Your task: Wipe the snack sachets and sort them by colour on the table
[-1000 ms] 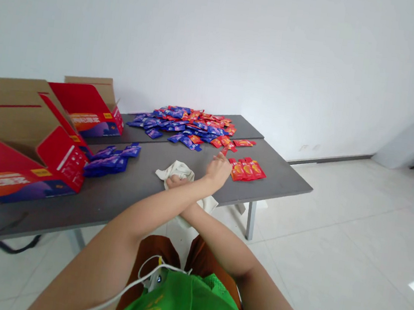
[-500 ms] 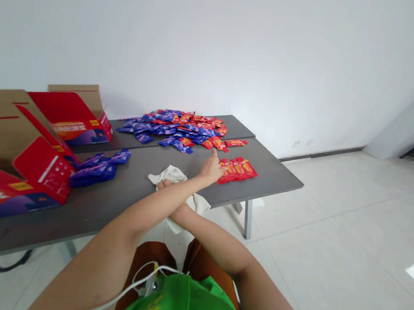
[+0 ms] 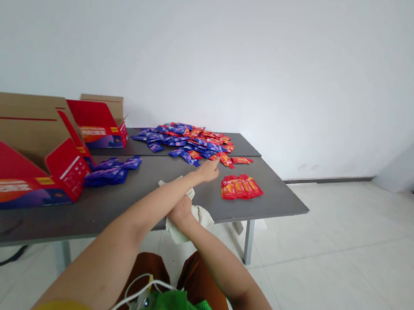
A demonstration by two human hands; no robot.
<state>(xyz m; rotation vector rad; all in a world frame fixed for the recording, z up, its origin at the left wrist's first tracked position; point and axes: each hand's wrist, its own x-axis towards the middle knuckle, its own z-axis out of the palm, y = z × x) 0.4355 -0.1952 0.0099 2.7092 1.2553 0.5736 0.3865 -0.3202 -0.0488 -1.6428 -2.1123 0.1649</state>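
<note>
My forearms cross over the table's front edge, the left one on top. My left hand point(image 3: 208, 170) stretches toward the near side of a heap of blue and red sachets point(image 3: 189, 140); its fingers look extended, with the tips close to a red sachet. Whether they touch it I cannot tell. Beneath my left forearm, my right hand point(image 3: 181, 210) is closed on a white cloth point(image 3: 202, 217) at the table edge, its fingers partly hidden. Several red sachets point(image 3: 241, 187) lie in an overlapping row to the right of my left hand.
Open red cardboard boxes point(image 3: 17, 191) stand on the left of the grey table point(image 3: 142, 192). A small stack of blue sachets point(image 3: 108, 173) lies beside them. One red sachet point(image 3: 241, 160) lies right of the heap. The white wall point(image 3: 277, 73) rises behind the table.
My left hand has moved away from the red row toward the heap. My right hand has shifted on the cloth and shows more from under the left forearm. The camera view has tilted up.
</note>
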